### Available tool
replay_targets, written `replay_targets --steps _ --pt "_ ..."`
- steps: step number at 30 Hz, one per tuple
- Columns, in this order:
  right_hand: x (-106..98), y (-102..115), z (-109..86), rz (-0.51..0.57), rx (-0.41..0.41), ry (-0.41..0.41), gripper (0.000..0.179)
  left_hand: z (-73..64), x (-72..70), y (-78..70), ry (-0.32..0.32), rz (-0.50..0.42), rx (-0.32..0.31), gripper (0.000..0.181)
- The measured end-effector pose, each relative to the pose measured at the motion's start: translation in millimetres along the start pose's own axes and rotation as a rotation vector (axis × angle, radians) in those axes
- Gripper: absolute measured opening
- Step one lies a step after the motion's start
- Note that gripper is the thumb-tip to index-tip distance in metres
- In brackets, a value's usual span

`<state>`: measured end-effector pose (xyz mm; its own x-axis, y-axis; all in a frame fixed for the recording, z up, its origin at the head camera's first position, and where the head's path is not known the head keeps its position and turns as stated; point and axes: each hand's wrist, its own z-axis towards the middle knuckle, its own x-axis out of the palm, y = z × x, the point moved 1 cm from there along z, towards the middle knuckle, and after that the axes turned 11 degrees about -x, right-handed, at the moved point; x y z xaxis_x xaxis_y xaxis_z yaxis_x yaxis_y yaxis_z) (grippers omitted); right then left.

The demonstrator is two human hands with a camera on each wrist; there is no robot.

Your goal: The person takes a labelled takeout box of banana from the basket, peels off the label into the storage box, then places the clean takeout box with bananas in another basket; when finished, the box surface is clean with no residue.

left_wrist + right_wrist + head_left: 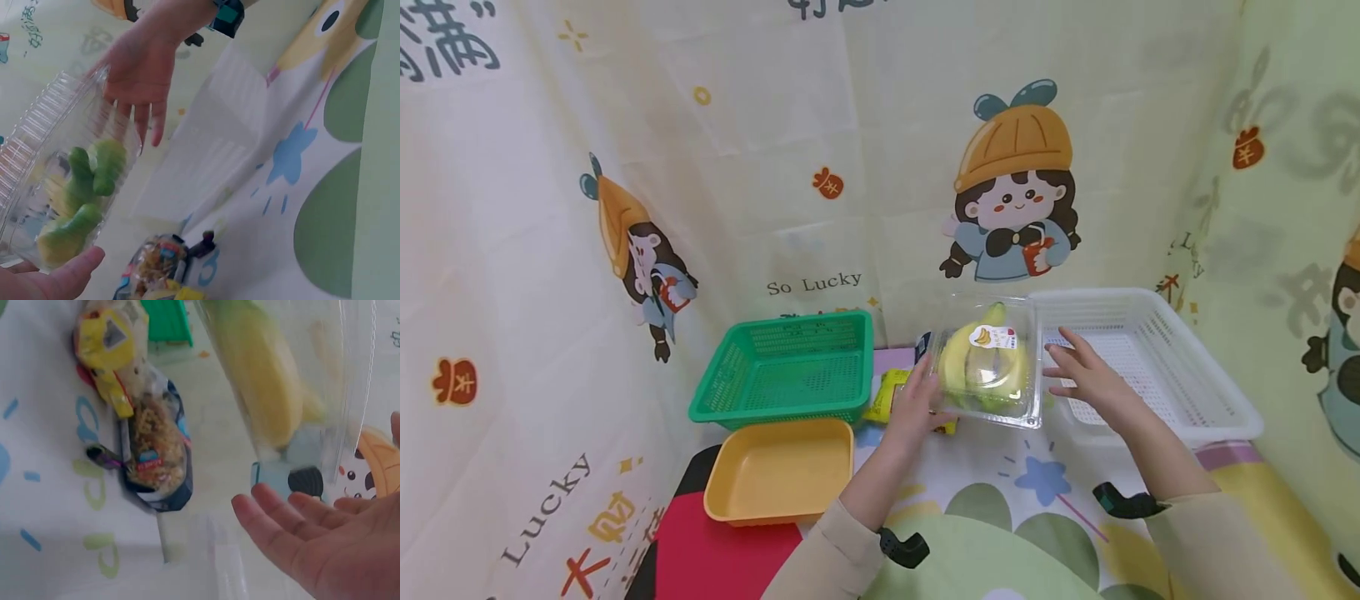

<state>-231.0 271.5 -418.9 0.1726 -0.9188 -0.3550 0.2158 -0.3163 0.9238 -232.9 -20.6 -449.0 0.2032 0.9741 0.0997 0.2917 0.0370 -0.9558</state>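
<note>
A clear plastic box of bananas (992, 367), with a white label on its lid, is raised in front of the backdrop. My left hand (914, 407) holds it by its left side, thumb along the near wall, as the left wrist view also shows. Green banana ends (78, 181) show through the plastic there. Just right of the box, my right hand (1093, 379) has its fingers spread and holds nothing. Below the box lie a yellow packet (112, 347) and a dark-edged bag of brown crumbly food (159, 447), partly hidden in the head view.
A white basket (1217, 400) stands at the right, under my right hand. On the left are a green basket (707, 400) and, nearer me, a yellow tray (775, 475). A printed cloth (1000, 467) covers the table; patterned curtains (895, 150) rise behind and at both sides.
</note>
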Motion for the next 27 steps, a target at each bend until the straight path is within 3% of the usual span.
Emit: replay_targets --steps 6,17,23,27 --pt "-16.1 -0.7 28.1 0.031 -0.027 0.078 0.077 -5.8 -22.6 -0.8 0.018 0.008 -0.005 0.050" --pt "-19.6 -5.1 75.8 0.073 -0.016 0.272 0.068 -19.8 -42.2 7.0 0.082 0.123 -0.017 0.048" --pt "-13.7 -5.6 81.5 0.127 -0.016 0.420 0.055 -22.9 -51.2 12.0 0.106 0.125 -0.003 0.046" --pt "-11.4 -10.5 80.3 0.188 -0.002 0.454 0.054 -23.1 -53.4 14.2 0.122 0.131 0.005 0.046"
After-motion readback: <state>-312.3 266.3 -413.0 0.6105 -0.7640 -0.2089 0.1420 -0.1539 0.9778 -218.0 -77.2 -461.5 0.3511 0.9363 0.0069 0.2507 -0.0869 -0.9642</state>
